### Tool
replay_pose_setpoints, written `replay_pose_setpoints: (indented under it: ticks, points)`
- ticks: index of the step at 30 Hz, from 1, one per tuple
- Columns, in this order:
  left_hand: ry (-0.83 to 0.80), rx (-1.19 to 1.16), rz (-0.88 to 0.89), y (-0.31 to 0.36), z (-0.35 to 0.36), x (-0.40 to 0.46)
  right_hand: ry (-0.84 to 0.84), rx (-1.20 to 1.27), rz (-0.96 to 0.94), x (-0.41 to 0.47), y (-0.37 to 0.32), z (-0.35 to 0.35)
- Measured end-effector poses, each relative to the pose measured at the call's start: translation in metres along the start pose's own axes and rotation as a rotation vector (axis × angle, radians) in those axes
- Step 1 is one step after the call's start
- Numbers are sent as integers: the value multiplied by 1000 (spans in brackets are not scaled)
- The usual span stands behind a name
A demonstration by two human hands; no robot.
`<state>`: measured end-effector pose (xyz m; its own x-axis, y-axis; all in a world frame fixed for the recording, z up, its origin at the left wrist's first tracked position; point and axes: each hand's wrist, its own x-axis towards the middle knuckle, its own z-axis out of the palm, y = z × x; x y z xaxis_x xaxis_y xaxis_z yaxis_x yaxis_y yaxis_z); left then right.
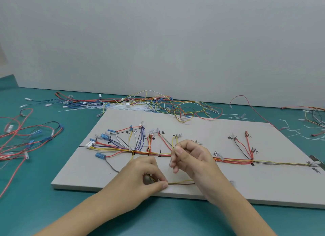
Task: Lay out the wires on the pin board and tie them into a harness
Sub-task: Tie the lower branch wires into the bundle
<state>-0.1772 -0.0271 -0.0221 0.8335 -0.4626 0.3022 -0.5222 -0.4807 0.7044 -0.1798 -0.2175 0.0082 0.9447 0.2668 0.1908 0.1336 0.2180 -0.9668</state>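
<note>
The left hand (142, 176), nearest the lens, pinches a thin yellow-and-brown wire pair (181, 182) between thumb and curled fingers at the near edge of the flat pale grey pin board (84, 172). Right of those fingers the pair runs under the right hand (191, 162), whose curled fingers pinch something pale, too blurred to name. Beyond both hands' fingertips the multicoloured laid-out wire bundle (233, 160) crosses the board, its middle hidden behind them.

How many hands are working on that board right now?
2. The left hand pinches a yellow-and-brown wire pair near the pin board's front edge. The right hand, fingers curled, is raised over the main wire bundle mid-board.
</note>
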Motion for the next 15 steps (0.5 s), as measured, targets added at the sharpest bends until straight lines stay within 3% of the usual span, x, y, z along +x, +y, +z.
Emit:
replay_pose_setpoints:
  ticks: [15]
  points:
    - [-4, -51, -37, 2, -2, 3, -99, 132, 233, 0, -9, -3]
